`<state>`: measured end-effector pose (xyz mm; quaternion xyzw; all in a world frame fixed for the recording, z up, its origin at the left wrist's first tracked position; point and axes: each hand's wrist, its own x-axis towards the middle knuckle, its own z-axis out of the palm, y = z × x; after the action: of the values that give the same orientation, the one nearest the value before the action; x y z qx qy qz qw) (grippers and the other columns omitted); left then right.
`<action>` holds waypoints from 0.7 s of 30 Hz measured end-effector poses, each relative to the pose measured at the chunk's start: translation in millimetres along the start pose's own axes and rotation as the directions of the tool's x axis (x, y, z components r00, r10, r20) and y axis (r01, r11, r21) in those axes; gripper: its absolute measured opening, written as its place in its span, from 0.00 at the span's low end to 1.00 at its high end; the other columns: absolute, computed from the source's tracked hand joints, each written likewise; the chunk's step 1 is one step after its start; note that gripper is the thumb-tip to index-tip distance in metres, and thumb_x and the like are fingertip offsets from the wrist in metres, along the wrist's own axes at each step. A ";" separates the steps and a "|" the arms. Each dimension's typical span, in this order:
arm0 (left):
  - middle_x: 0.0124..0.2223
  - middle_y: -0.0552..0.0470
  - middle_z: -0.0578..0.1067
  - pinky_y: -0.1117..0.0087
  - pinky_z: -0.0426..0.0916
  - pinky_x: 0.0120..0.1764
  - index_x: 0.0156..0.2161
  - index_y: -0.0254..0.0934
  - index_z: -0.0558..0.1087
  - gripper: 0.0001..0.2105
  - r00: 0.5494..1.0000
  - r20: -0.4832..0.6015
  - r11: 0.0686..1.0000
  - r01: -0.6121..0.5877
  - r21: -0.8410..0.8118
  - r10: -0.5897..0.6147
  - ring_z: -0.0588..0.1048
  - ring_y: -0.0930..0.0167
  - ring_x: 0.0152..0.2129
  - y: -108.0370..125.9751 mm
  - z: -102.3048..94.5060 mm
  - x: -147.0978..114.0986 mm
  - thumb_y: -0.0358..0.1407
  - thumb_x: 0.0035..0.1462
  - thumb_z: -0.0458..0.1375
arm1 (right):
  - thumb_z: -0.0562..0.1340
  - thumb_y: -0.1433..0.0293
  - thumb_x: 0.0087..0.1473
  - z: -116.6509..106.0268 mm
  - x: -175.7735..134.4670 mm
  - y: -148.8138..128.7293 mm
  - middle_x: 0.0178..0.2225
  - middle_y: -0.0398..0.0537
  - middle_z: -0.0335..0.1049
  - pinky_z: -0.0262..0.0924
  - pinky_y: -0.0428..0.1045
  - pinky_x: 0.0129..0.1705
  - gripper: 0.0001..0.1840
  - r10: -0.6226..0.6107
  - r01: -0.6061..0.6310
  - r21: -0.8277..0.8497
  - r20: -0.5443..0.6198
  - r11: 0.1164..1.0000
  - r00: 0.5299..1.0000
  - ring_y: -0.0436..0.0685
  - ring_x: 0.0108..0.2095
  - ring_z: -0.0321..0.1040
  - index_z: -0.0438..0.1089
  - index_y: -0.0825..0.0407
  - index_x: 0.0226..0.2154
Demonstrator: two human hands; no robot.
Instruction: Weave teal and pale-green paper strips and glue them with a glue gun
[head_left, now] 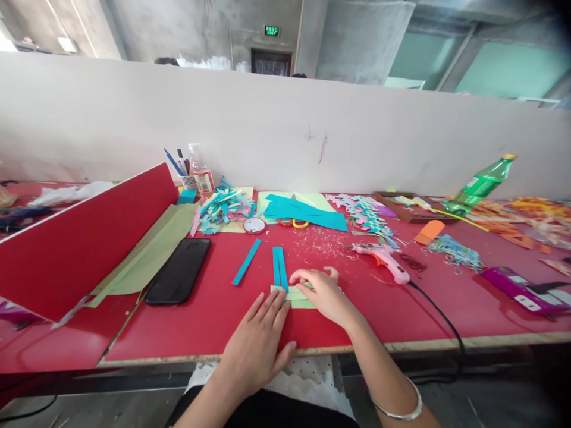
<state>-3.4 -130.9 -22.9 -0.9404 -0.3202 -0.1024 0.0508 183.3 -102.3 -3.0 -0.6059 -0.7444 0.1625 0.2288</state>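
Near the front edge of the table, light green paper strips (303, 302) lie crosswise, meeting the lower ends of two blue paper strips (279, 266) that stand side by side. My left hand (259, 336) lies flat, fingers stretched, with its fingertips pressing the left end of the green strips. From the right, my right hand (328, 294) bends over the green strips. Its fingers are curled, the index finger close to the blue strips, and they seem to pinch a green strip; the contact is partly hidden. A loose blue strip (246, 262) rests apart to the left.
A black phone (178, 271) lies left, beside a red upright board (89, 238). Right are a pink glue gun (381, 257) with a black cable and a purple power strip (521, 291). Behind sit paper scraps (225, 209), scissors (300, 224) under blue paper and a green bottle (482, 185).
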 end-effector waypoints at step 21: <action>0.59 0.42 0.55 0.60 0.52 0.54 0.56 0.30 0.56 0.26 1.000 -0.012 1.000 0.007 0.028 -0.007 0.52 0.62 0.56 0.8 0.1 0.5 0.45 0.58 0.43 | 0.52 0.71 0.50 -7.1 -5.0 4.5 0.27 0.37 0.70 0.35 0.57 0.48 0.10 0.112 -0.108 0.057 -0.084 0.993 0.990 0.51 0.34 0.65 0.68 0.45 0.27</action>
<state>-2.4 -131.2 -22.9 -0.9379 -0.3247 -0.1036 0.0653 191.6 -106.5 0.0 -0.6464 -0.6947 0.1677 0.2673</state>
